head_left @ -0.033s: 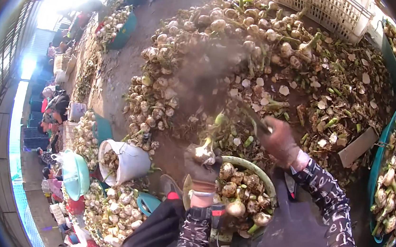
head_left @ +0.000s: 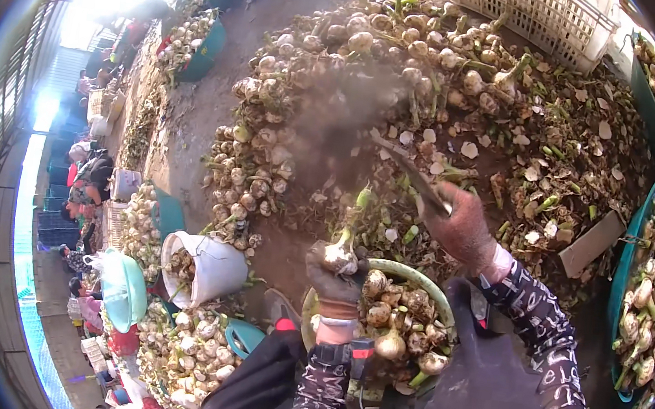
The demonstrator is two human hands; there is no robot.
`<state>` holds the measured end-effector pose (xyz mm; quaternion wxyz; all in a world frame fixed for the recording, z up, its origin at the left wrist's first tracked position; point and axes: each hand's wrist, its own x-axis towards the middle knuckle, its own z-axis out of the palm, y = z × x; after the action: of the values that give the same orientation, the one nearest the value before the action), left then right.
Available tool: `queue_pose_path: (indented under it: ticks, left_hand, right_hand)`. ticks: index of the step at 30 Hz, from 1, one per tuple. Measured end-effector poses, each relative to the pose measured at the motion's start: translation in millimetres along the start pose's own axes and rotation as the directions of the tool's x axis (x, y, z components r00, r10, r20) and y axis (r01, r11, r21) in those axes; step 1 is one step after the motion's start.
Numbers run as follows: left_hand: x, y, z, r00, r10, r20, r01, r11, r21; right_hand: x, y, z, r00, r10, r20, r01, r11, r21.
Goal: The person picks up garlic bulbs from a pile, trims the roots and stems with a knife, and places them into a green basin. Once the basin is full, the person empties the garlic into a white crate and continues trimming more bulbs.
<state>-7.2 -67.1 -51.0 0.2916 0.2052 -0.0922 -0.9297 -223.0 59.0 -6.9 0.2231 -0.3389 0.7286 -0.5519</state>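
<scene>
White lettering patterned the dark sleeves [head_left: 533,323]. The left hand [head_left: 334,285] grasped a garlic bulb [head_left: 340,258], stem upward, just beside the left rim of a basin [head_left: 444,301] filled with more bulbs. The right hand [head_left: 463,232] was clenched round a knife [head_left: 413,173], its blade pointing up and left, apart from the bulb. Brown ground [head_left: 269,250] ran between the left hand and a white bucket [head_left: 220,275].

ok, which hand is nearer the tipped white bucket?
Left. The left hand, holding a bulb, is right of the white bucket, not touching it; the right hand, gripping a knife, is farther right and farther forward.
</scene>
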Motion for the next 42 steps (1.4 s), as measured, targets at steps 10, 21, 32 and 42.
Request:
queue_pose_path:
  ticks: [10,21,32,42]
  left_hand:
    - [-39,39,58,0.804,-0.581,0.127,-0.137,0.027,0.99]
    - [54,273,-173,0.808,0.553,-0.205,0.587,-0.723,0.365]
    - [51,144,-134,0.999,0.026,0.032,-0.031,-0.036,0.999]
    - [9,27,-18,0.975,-0.162,0.154,-0.032,0.579,0.814]
  right_hand:
    - [-52,110,0,0.915,0.341,0.217,-0.251,0.901,-0.354]
    - [-72,124,8,0.862,0.458,0.22,-0.248,0.758,-0.604]
    - [-26,60,29,0.845,0.378,0.379,-0.151,0.847,-0.509]
    - [-21,-10,44,0.895,-0.144,0.422,0.326,0.857,-0.398]
